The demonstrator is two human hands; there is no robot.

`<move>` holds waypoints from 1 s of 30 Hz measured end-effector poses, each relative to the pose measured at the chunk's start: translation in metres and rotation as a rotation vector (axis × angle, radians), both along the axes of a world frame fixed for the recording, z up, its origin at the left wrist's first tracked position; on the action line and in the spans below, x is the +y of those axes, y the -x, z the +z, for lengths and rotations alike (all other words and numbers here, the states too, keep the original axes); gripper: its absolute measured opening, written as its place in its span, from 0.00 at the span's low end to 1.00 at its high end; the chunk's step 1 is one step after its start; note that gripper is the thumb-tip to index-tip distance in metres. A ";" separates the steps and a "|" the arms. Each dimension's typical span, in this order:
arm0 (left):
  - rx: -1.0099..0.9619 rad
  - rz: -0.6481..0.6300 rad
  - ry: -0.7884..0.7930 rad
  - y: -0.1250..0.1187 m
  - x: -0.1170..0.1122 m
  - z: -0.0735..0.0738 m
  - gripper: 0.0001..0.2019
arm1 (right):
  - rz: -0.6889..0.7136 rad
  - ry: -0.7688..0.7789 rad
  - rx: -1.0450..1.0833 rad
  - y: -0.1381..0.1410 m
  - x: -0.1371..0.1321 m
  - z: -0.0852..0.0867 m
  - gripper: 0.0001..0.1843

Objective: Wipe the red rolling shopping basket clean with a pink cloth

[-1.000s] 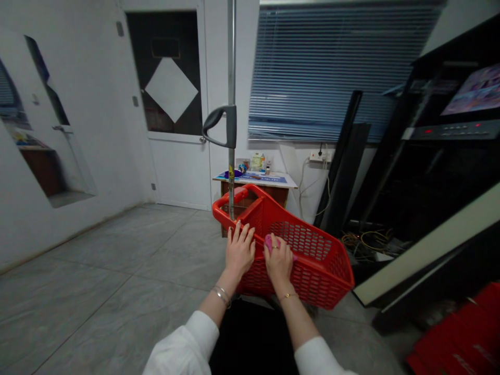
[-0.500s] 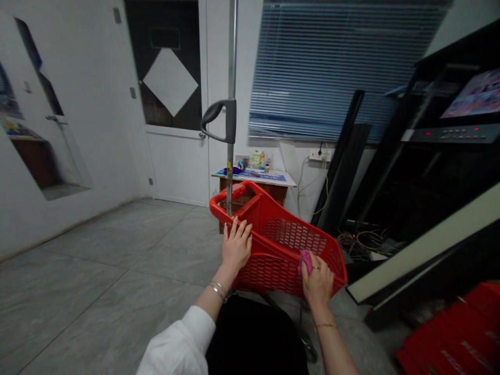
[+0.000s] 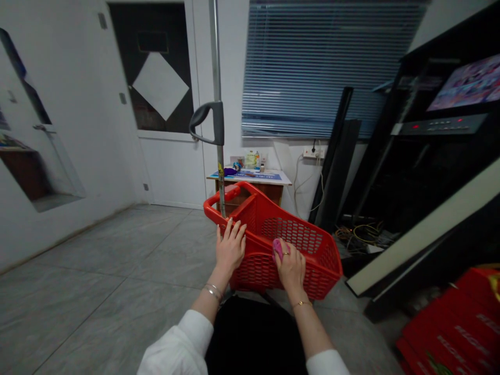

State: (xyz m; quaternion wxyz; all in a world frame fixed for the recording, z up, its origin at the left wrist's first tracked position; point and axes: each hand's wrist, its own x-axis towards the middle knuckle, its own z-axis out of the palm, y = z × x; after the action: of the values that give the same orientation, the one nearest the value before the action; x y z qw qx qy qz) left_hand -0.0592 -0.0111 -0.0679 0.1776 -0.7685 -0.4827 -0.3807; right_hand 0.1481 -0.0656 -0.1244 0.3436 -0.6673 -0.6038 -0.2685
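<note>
In front of me stands a red plastic shopping cart [image 3: 253, 268] with perforated basket walls. My left hand [image 3: 231, 247] lies on its near rim close to the handle end, fingers stretched out. My right hand [image 3: 292, 265] is closed around a pink cloth [image 3: 277, 250] and presses it on the near rim, around the middle of the basket. A metal pole [image 3: 216, 62] with a grey loop grip [image 3: 219, 123] rises at the cart's handle end. Part of the cloth is hidden under my fingers.
Behind the cart, a small table [image 3: 273, 178] holds bottles and a purple item. Dark panels [image 3: 336, 156] lean by the window blinds [image 3: 304, 67]. To the right are a long pale board [image 3: 425, 234], loose cables [image 3: 363, 233] and red boxes [image 3: 449, 328]. A white door [image 3: 172, 166] stands behind.
My right hand has slid the pink cloth leftward along the near rim, toward my left hand. The left hand stays on the rim. The view has shifted slightly.
</note>
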 end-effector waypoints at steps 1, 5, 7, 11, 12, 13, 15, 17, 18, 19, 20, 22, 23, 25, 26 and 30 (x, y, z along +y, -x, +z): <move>-0.003 0.003 0.001 0.000 0.000 0.000 0.21 | -0.019 -0.006 -0.008 -0.015 -0.007 -0.005 0.24; -0.031 0.005 0.011 -0.004 0.001 0.001 0.20 | -0.055 -0.092 0.009 -0.054 -0.025 -0.021 0.23; -0.036 -0.009 0.012 -0.008 0.000 0.000 0.19 | -0.072 -0.160 0.055 -0.052 -0.023 -0.023 0.22; -0.035 -0.033 0.011 -0.014 -0.002 0.000 0.19 | -0.016 -0.185 0.107 -0.003 0.003 -0.010 0.22; -0.032 -0.035 0.011 -0.015 -0.002 0.000 0.19 | 0.014 -0.170 0.108 0.014 0.012 -0.004 0.23; -0.027 -0.036 0.010 -0.015 -0.003 0.001 0.19 | 0.037 -0.154 0.111 0.032 0.021 0.003 0.23; -0.016 -0.030 0.005 -0.015 -0.003 0.001 0.20 | 0.054 -0.125 0.129 0.060 0.036 0.015 0.24; -0.002 -0.019 0.000 -0.012 -0.003 0.001 0.20 | 0.066 -0.081 0.135 0.075 0.043 0.023 0.24; 0.004 -0.015 -0.001 -0.010 -0.003 0.001 0.21 | 0.075 -0.058 0.129 0.075 0.044 0.024 0.24; 0.009 -0.011 -0.002 -0.008 -0.003 0.001 0.21 | 0.083 -0.036 0.117 0.071 0.041 0.024 0.24; 0.011 -0.007 -0.001 -0.006 -0.002 0.001 0.21 | 0.089 -0.017 0.101 0.063 0.037 0.021 0.23; 0.007 0.000 0.003 -0.003 -0.002 0.001 0.21 | 0.081 0.001 0.067 0.036 0.022 0.013 0.23; 0.001 0.002 0.004 -0.002 -0.001 0.001 0.21 | 0.068 0.002 0.053 0.019 0.013 0.007 0.23; -0.013 -0.001 0.005 -0.003 0.000 0.000 0.21 | 0.030 -0.010 0.033 -0.015 -0.005 -0.005 0.23; -0.022 -0.004 0.004 -0.005 0.000 0.000 0.21 | 0.007 -0.023 0.032 -0.030 -0.013 -0.010 0.23; -0.064 -0.015 0.000 -0.015 0.001 -0.003 0.20 | -0.105 -0.113 0.101 -0.050 -0.021 -0.018 0.22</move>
State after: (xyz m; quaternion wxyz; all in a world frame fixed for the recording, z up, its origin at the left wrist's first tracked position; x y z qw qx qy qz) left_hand -0.0445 -0.0100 -0.0709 0.1592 -0.7596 -0.4822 -0.4063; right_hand 0.1984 -0.0868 -0.1423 0.3961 -0.6905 -0.5336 -0.2857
